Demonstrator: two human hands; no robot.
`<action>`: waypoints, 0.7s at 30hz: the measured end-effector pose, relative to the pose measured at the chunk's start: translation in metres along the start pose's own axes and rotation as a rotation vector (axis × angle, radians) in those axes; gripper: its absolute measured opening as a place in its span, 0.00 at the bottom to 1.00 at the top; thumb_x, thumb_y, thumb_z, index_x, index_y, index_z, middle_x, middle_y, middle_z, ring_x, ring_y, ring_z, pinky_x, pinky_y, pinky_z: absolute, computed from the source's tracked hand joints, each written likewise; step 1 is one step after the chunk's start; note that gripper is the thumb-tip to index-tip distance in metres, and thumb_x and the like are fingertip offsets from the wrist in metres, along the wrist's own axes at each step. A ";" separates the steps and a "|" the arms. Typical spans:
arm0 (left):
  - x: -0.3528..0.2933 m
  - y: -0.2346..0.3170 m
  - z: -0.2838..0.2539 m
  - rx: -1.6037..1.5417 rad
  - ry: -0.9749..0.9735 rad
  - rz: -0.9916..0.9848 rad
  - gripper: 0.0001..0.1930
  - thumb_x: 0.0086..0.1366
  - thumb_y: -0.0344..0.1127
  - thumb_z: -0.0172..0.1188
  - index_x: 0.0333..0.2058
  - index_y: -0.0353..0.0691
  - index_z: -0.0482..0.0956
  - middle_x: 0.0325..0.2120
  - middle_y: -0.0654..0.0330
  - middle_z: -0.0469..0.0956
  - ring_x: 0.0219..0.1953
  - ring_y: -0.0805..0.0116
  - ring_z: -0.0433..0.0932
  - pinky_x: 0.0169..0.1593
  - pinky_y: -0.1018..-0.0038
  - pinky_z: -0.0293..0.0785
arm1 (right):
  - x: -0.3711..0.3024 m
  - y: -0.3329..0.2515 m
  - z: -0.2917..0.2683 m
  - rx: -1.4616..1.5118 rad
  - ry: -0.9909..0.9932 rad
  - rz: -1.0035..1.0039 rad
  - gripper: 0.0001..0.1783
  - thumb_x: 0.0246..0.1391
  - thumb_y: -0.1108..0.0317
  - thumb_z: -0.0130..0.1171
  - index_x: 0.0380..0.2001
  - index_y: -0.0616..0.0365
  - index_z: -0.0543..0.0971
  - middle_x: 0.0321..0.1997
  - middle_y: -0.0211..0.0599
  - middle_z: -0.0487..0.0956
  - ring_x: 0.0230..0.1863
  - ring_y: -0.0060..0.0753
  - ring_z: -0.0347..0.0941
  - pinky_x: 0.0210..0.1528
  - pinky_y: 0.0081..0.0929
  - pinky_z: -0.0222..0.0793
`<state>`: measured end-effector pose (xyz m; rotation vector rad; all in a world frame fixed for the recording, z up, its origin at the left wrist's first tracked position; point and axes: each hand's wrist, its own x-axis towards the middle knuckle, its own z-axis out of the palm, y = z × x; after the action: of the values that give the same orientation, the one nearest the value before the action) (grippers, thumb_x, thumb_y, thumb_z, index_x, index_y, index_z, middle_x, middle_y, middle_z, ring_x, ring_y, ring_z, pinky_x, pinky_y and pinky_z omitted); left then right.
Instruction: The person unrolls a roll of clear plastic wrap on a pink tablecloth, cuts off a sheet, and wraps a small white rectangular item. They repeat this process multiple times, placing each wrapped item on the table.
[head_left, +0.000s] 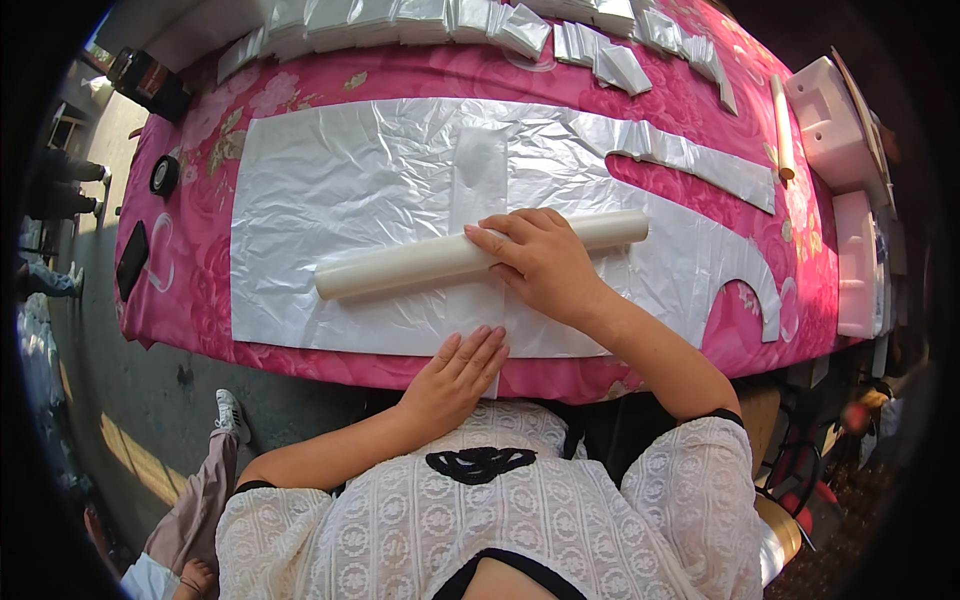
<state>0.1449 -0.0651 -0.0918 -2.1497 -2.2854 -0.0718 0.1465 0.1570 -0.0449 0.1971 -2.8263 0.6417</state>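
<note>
A large, thin, whitish plastic sheet (350, 165) lies spread and wrinkled across the table. Its right end has curved cut-outs and two strap-like strips. A long white rolling tube (400, 268) rests slantwise on the sheet, its right end farther from me. My right hand (545, 262) grips the tube right of its middle, fingers over the top. My left hand (458, 372) lies flat at the sheet's near edge, fingers stretched out and holding nothing. Just beyond the tube, a smaller folded layer (481, 170) shows on or in the sheet.
Folded plastic packets (420, 22) line the far side of the pink flowered tablecloth (200, 310). At the left sit a dark jar (150, 84), a black tape roll (164, 176) and a phone (132, 260). White foam boxes (835, 125) and a thin yellowish rod (781, 128) are at the right.
</note>
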 end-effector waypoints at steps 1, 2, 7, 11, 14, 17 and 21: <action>-0.001 0.000 0.002 -0.008 0.023 -0.010 0.31 0.52 0.36 0.50 0.56 0.34 0.62 0.61 0.50 0.56 0.64 0.56 0.51 0.64 0.58 0.44 | 0.014 0.011 0.003 -0.028 0.043 -0.006 0.27 0.40 0.70 0.61 0.49 0.47 0.73 0.47 0.30 0.74 0.48 0.36 0.68 0.54 0.35 0.60; -0.001 0.000 0.003 -0.017 0.021 -0.008 0.30 0.52 0.36 0.49 0.56 0.34 0.62 0.61 0.51 0.55 0.64 0.56 0.51 0.64 0.57 0.44 | 0.030 0.024 0.007 -0.057 0.085 -0.013 0.26 0.41 0.70 0.61 0.49 0.48 0.73 0.47 0.30 0.74 0.48 0.36 0.68 0.54 0.36 0.60; -0.004 -0.006 -0.007 -0.069 0.007 0.037 0.28 0.57 0.35 0.45 0.58 0.35 0.59 0.61 0.52 0.55 0.65 0.58 0.52 0.64 0.60 0.44 | 0.091 0.075 0.004 -0.108 0.114 0.091 0.24 0.44 0.68 0.57 0.49 0.49 0.74 0.49 0.34 0.74 0.51 0.39 0.67 0.57 0.36 0.57; -0.016 -0.028 -0.014 -0.237 0.071 0.136 0.25 0.56 0.34 0.49 0.53 0.33 0.64 0.58 0.51 0.60 0.61 0.59 0.58 0.62 0.61 0.54 | 0.085 0.059 0.008 -0.147 0.322 0.035 0.27 0.42 0.73 0.58 0.50 0.56 0.71 0.53 0.43 0.69 0.55 0.46 0.63 0.59 0.39 0.57; -0.022 -0.039 -0.016 -0.383 0.130 0.173 0.22 0.54 0.32 0.52 0.48 0.32 0.69 0.54 0.52 0.66 0.57 0.60 0.65 0.59 0.63 0.61 | 0.039 0.027 -0.001 0.126 0.058 -0.089 0.27 0.40 0.78 0.55 0.49 0.59 0.71 0.53 0.42 0.69 0.55 0.45 0.63 0.57 0.36 0.61; -0.021 -0.047 -0.019 -0.393 0.192 0.227 0.18 0.53 0.30 0.53 0.44 0.31 0.72 0.50 0.52 0.69 0.53 0.60 0.69 0.56 0.65 0.66 | -0.009 -0.013 0.004 0.262 -0.218 -0.111 0.27 0.35 0.81 0.53 0.46 0.63 0.71 0.52 0.42 0.70 0.55 0.43 0.63 0.56 0.34 0.62; -0.023 -0.057 -0.021 -0.467 0.273 0.307 0.16 0.52 0.29 0.55 0.41 0.32 0.74 0.47 0.51 0.71 0.51 0.60 0.71 0.55 0.66 0.69 | -0.036 -0.027 0.008 0.189 -0.164 -0.166 0.26 0.35 0.80 0.52 0.45 0.64 0.72 0.51 0.42 0.71 0.55 0.43 0.64 0.56 0.33 0.62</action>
<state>0.0890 -0.0923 -0.0739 -2.4723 -1.9025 -0.9148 0.1846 0.1324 -0.0505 0.5353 -2.8588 0.8913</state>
